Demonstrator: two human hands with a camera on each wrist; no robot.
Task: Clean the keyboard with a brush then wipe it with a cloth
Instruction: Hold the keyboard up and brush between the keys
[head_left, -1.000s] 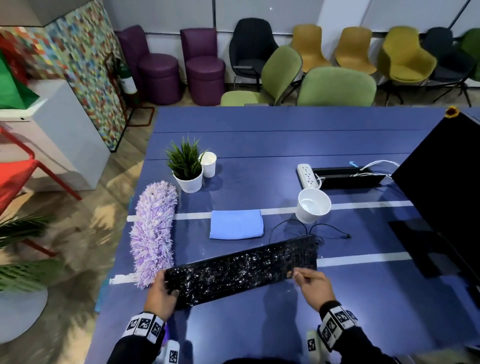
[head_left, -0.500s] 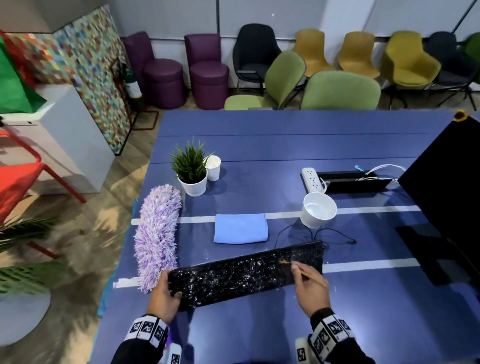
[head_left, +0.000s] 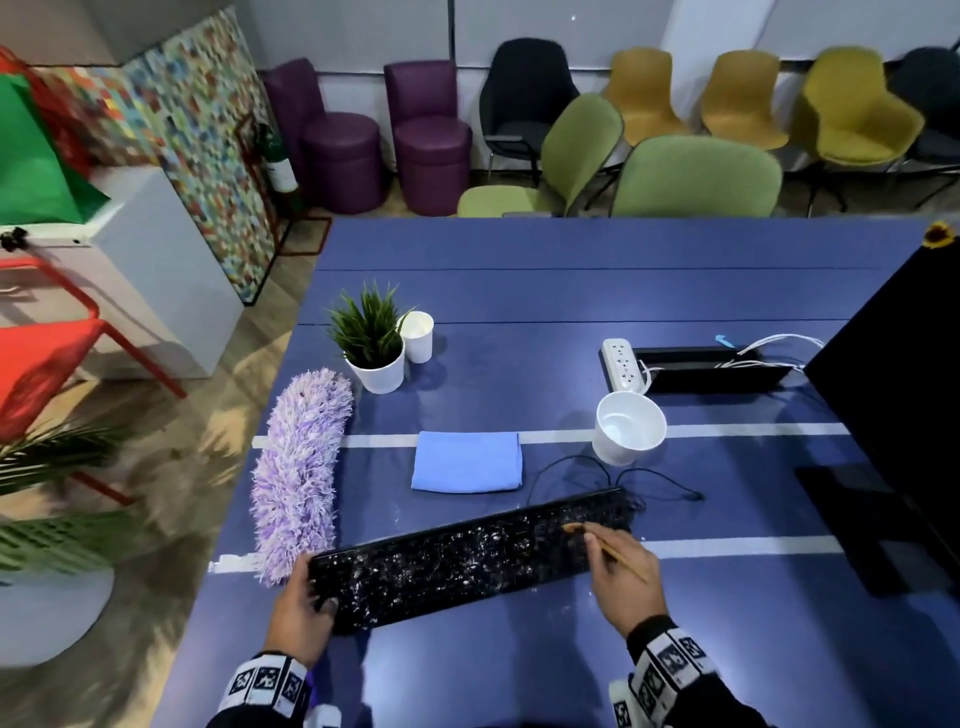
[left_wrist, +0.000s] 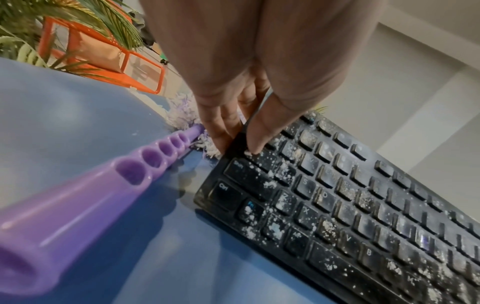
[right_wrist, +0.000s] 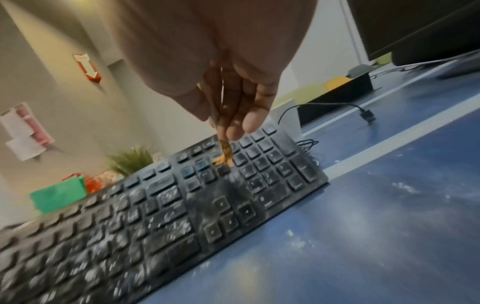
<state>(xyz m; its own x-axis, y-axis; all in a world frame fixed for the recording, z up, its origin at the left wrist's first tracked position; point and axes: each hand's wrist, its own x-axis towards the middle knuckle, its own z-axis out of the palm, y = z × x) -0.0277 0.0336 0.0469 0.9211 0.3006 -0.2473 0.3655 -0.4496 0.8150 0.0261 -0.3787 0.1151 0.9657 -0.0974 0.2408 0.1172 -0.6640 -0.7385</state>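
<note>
A black keyboard (head_left: 467, 558) speckled with white crumbs lies slanted on the blue table (head_left: 571, 291). My left hand (head_left: 304, 605) grips its left end, thumb on the keys (left_wrist: 255, 133) and fingers behind the edge. My right hand (head_left: 621, 577) pinches a thin wooden brush (head_left: 608, 551) like a pen. Its orange bristles (right_wrist: 224, 159) touch keys near the number pad (right_wrist: 267, 170). A folded blue cloth (head_left: 467, 461) lies just beyond the keyboard.
A purple fluffy duster (head_left: 301, 467) lies left of the keyboard, its handle (left_wrist: 85, 197) under my left wrist. A white mug (head_left: 628, 427), power strip (head_left: 623, 364), potted plant (head_left: 371, 343), paper cup (head_left: 418, 335) and black monitor (head_left: 904, 374) stand behind and right.
My right hand has moved the brush tip from the keyboard's front edge up onto the keys at its right part. The left hand keeps its grip on the left end.
</note>
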